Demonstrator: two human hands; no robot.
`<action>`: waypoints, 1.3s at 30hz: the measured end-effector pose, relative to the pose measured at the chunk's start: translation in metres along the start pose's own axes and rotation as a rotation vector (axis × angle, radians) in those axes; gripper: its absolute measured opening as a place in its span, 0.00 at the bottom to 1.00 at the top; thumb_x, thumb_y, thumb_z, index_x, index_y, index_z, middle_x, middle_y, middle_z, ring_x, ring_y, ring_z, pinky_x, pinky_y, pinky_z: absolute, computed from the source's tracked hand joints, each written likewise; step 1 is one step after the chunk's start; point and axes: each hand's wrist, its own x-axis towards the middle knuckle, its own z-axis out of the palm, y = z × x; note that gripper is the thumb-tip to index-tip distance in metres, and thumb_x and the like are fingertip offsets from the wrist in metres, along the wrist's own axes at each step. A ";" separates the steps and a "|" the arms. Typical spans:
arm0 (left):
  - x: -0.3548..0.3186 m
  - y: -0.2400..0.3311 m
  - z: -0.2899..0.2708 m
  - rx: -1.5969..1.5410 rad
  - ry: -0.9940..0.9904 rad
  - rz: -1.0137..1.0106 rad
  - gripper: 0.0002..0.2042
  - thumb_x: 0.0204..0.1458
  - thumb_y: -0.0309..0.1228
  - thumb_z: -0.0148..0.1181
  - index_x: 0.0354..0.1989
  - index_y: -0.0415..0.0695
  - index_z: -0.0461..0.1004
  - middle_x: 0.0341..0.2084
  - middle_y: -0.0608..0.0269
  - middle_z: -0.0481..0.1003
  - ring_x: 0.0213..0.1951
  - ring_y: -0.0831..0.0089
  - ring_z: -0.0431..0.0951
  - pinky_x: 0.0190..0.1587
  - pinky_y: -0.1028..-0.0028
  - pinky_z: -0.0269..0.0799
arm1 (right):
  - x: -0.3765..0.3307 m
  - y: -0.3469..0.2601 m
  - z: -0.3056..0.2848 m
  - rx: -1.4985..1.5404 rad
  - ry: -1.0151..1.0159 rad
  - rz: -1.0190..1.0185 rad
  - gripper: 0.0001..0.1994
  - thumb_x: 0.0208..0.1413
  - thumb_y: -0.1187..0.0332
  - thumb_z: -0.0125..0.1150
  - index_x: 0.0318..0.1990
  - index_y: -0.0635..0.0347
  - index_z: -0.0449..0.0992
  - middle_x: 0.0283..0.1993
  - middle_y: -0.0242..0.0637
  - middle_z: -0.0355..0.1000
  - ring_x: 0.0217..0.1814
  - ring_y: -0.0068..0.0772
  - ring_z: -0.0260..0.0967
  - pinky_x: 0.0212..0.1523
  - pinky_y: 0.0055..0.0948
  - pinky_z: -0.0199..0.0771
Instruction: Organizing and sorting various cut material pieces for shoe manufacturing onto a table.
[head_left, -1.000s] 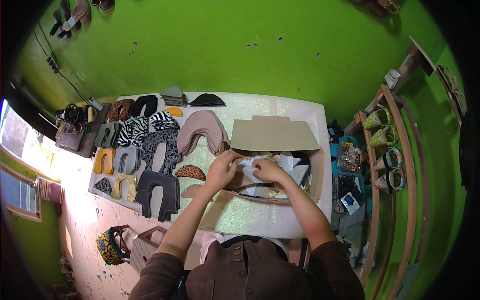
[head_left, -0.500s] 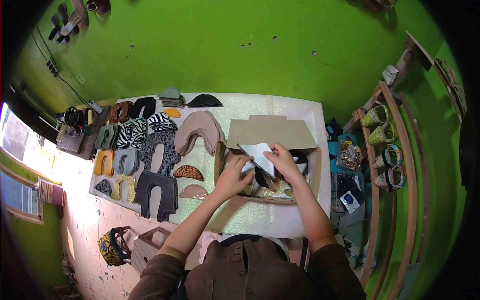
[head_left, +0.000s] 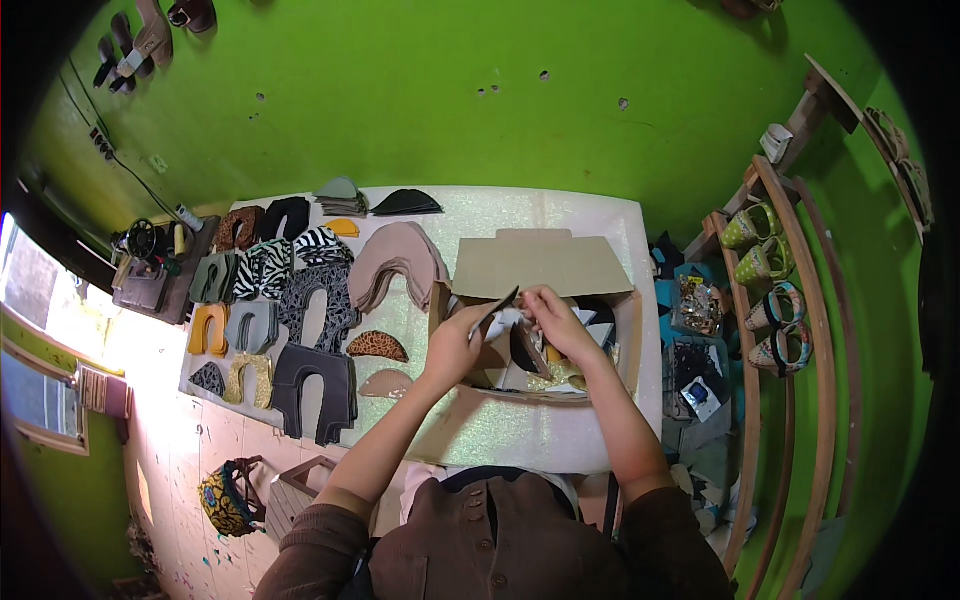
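Observation:
Over an open cardboard box, my left hand is closed on a thin dark cut piece, tilted so that it shows mostly edge-on. Beside it, my right hand has its fingers curled together just above the box contents. What its fingertips pinch, if anything, is too small to make out. Loose offcuts fill the box: a black curved piece stands out, with white and gold scraps around it. Both hands partly hide the contents. Left of the box lie a leopard-print half-moon piece and a beige half-moon piece.
Stacks of U-shaped pieces, such as a pinkish-beige stack and a dark grey stack, cover the table's left half. A sewing machine stands far left. Wooden racks with shoes and bins flank the right side.
The piece in my left hand has turned from showing its white face to nearly edge-on. My right hand has let go of it and moved slightly left, with fingers curled.

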 end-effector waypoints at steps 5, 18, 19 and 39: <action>0.001 -0.010 0.008 -0.924 -0.118 -0.565 0.13 0.56 0.35 0.48 0.36 0.35 0.73 0.28 0.58 0.77 0.31 0.75 0.76 0.34 0.79 0.71 | -0.001 0.011 0.008 0.038 0.017 -0.013 0.17 0.57 0.64 0.52 0.51 0.63 0.62 0.42 0.34 0.66 0.41 0.20 0.63 0.42 0.18 0.63; -0.005 -0.014 -0.020 -0.505 -0.119 -0.263 0.13 0.51 0.28 0.53 0.45 0.38 0.70 0.31 0.56 0.75 0.32 0.73 0.75 0.36 0.76 0.70 | -0.014 0.047 0.018 -0.333 0.093 0.132 0.12 0.49 0.65 0.57 0.36 0.64 0.69 0.24 0.40 0.70 0.26 0.34 0.68 0.29 0.29 0.67; -0.009 -0.012 -0.022 -0.216 -0.161 -0.101 0.14 0.50 0.26 0.53 0.46 0.39 0.69 0.31 0.53 0.75 0.32 0.69 0.76 0.35 0.73 0.70 | -0.017 0.043 0.022 -0.333 0.088 0.132 0.12 0.49 0.65 0.57 0.36 0.64 0.69 0.24 0.40 0.70 0.26 0.34 0.68 0.29 0.29 0.67; 0.003 -0.018 0.003 -0.918 -0.067 -0.545 0.12 0.53 0.21 0.47 0.47 0.40 0.65 0.36 0.66 0.70 0.36 0.80 0.71 0.37 0.81 0.73 | -0.021 0.060 -0.060 -1.028 0.479 0.224 0.12 0.50 0.71 0.45 0.40 0.67 0.68 0.41 0.58 0.67 0.41 0.55 0.67 0.42 0.44 0.68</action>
